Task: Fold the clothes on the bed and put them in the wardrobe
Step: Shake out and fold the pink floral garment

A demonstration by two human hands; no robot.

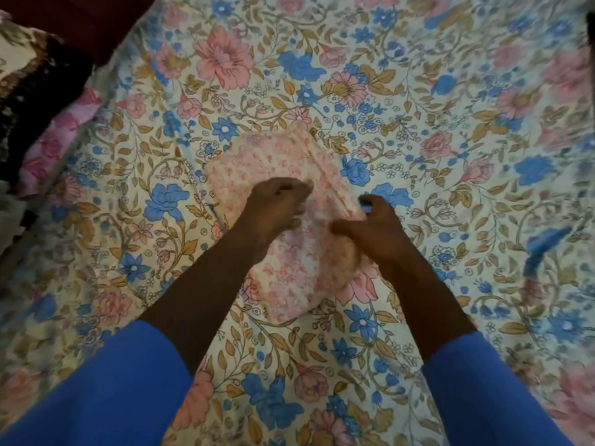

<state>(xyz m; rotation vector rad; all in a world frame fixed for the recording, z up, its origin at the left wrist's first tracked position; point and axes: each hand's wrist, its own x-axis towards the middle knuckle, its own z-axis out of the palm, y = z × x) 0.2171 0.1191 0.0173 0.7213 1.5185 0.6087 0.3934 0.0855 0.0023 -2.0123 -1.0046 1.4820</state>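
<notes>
- At the middle of the bed, watching from my remote seat, I see a pale pink floral-print garment (273, 162). It lies bunched and partly folded on the cream bedspread with large blue and pink flowers (418, 91).
- The left hand (277, 204) sits on the garment's middle, fingers curled down and clenched around a fold of the fabric.
- The right hand (370, 226) is at the garment's right edge, just beside the left one. Its thumb stretches toward the left hand and its fingers hook over the cloth, grasping it (motion blur softens the fingertips).
- Both forearms come out of bright blue sleeves (106, 381) at the bottom of my view.
- At the far left edge lies a dark brown and cream fuzzy blanket (38, 78), with a pink flowered cloth (61, 136) just beside it.
- Near the right edge a small blue item (544, 249) rests on the bedspread, too blurred for me to say what it is.
</notes>
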